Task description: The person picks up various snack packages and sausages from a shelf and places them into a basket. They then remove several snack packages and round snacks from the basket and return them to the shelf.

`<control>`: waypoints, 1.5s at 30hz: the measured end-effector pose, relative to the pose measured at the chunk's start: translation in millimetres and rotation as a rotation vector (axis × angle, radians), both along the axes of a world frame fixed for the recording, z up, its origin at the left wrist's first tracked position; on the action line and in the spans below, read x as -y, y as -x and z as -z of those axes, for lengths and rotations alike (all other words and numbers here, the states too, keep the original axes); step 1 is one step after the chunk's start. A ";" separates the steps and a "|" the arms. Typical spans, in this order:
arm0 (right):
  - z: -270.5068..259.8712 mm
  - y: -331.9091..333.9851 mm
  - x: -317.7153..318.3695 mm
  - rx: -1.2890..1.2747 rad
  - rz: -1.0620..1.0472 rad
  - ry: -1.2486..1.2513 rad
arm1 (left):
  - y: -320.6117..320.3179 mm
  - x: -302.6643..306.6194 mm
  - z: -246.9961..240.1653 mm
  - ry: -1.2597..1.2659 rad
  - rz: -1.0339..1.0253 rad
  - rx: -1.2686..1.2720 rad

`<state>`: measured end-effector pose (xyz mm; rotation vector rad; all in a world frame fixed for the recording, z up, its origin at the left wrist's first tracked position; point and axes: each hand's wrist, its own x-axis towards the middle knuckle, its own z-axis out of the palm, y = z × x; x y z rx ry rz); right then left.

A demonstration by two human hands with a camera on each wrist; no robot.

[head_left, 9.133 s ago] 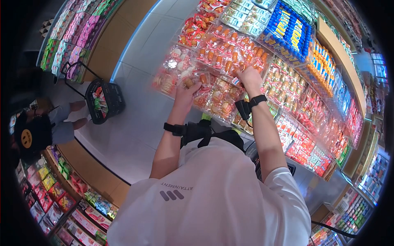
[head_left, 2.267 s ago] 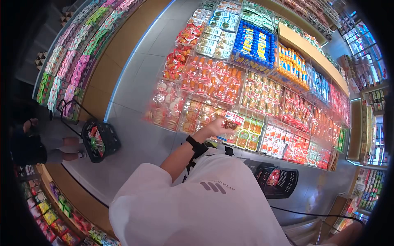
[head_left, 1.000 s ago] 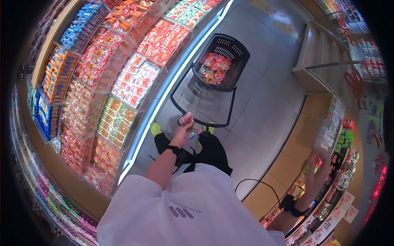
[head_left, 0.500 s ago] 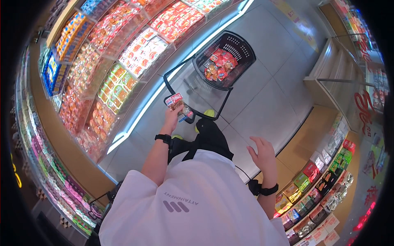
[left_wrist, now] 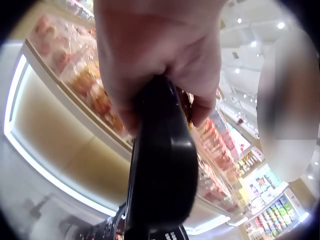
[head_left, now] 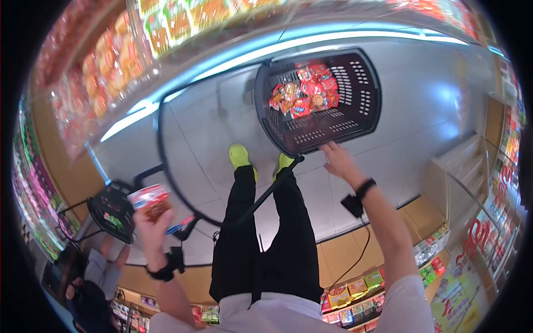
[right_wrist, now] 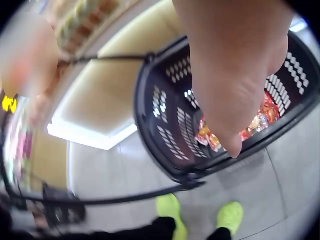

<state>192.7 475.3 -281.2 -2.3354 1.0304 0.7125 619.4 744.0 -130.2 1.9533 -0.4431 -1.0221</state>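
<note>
My left hand (head_left: 154, 227) holds up a snack packet (head_left: 151, 200) with a red-and-white label and brown contents. In the left wrist view, its fingers curl round a thick black handle (left_wrist: 162, 170) as well. The handle belongs to a black perforated shopping basket (head_left: 363, 116) on the floor, with several red snack packets (head_left: 313, 89) inside. My right hand (head_left: 341, 164) is at the basket's near rim, holding nothing visible, fingers fairly straight. The right wrist view shows that hand (right_wrist: 235, 95) reaching across the rim, overlapping the packets.
Lit snack shelves (head_left: 189, 22) run along the far side of the aisle. Another black basket (head_left: 111, 211) and a seated person (head_left: 91, 288) are at the left. Low shelves of boxes (head_left: 355, 288) stand behind me. My yellow shoes (head_left: 239, 155) are beside the basket.
Both hands were over the snack display; the left then held a packet. The view has turned to the basket. The right hand came from the right to its rim; the left moved left with the packet.
</note>
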 end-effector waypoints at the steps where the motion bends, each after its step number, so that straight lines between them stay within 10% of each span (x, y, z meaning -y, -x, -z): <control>1: 51.1 -20.0 4.6 -0.122 -0.211 0.057 | -23.6 -29.7 10.2 0.065 -0.001 -0.001; 5: 159.2 -143.3 12.8 -0.378 -0.672 0.003 | -81.5 -151.6 16.7 0.113 -0.130 0.065; 7: 202.3 -186.1 23.3 0.030 -0.083 -0.259 | -66.9 -136.3 -23.9 0.098 -0.307 0.257; 10: 227.8 -225.9 43.1 0.156 -0.063 -1.059 | -115.2 -211.2 -70.1 0.047 0.053 0.028; 12: 229.3 -249.7 40.0 -0.062 -0.395 -0.332 | -100.9 -215.3 -69.0 0.094 0.058 -0.088; 13: 202.9 -259.3 49.6 -0.148 -0.407 -0.176 | -96.9 -136.0 -68.8 0.107 0.284 0.122; 17: 333.2 -244.0 14.3 0.154 -0.884 0.185 | -98.9 -177.2 -89.1 0.008 0.128 0.045; 28: 430.1 -263.2 -24.7 0.196 -0.811 0.220 | -80.3 -267.1 -55.8 0.066 -0.265 0.142; 29: 419.3 -262.9 -29.1 0.241 -0.757 0.219 | -71.8 -239.5 -30.0 0.008 -0.402 0.411; 37: 181.9 -239.8 -61.0 0.309 -0.143 0.116 | -90.6 -193.1 17.2 -0.322 -0.416 0.062; 39: 114.1 -216.7 -62.4 0.480 0.091 -0.073 | -74.9 -219.6 39.8 -0.249 -0.366 0.434; 43: -99.6 -201.5 -69.2 0.450 0.261 -0.366 | -9.1 -217.2 -25.3 -0.141 -0.601 0.370; 45: -161.5 -181.3 -91.4 0.523 0.280 -0.403 | 34.6 -207.6 -56.8 0.269 -0.890 -0.137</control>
